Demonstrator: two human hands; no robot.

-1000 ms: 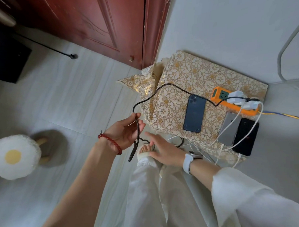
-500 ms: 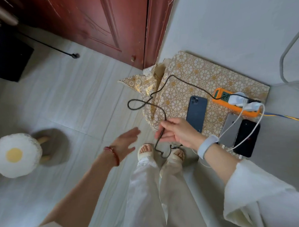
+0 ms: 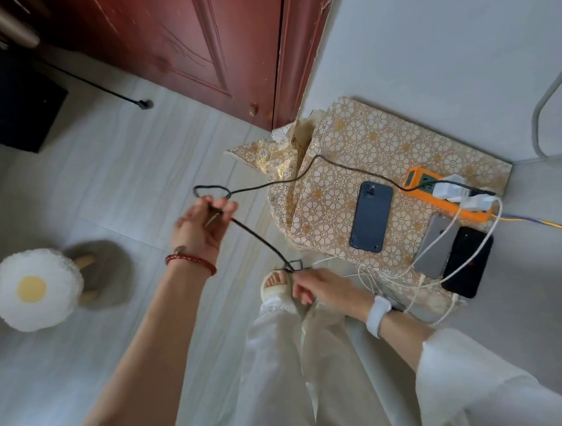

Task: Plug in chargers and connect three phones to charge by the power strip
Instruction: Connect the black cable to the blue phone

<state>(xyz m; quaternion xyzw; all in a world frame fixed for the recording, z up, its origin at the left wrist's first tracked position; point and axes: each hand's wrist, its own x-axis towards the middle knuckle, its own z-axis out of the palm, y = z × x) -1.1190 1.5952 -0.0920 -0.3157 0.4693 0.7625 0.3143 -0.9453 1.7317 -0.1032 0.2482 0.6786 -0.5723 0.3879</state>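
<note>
Both hands gripped the black cable [image 3: 258, 242]: left hand [image 3: 198, 232] fingers closed, probably on its plug end; right hand [image 3: 321, 286] pinched a loop. Blue phone [image 3: 371, 217] lay unconnected on the tabletop [image 3: 382, 137]; a tug risked yanking the charger from the power strip [image 3: 446, 199].

power strip [image 3: 446, 199] – orange | cable [image 3: 335, 165] – black | cloth [image 3: 366, 138] – gold floral

Low stand covered with gold floral cloth [image 3: 363, 144], set in wall corner on pale tiled floor [image 3: 117, 175]. On cloth: orange power strip [image 3: 415, 178], blue phone [image 3: 371, 217] face down, grey phone [image 3: 435, 248] and black phone [image 3: 467, 262] touching side by side.
</note>
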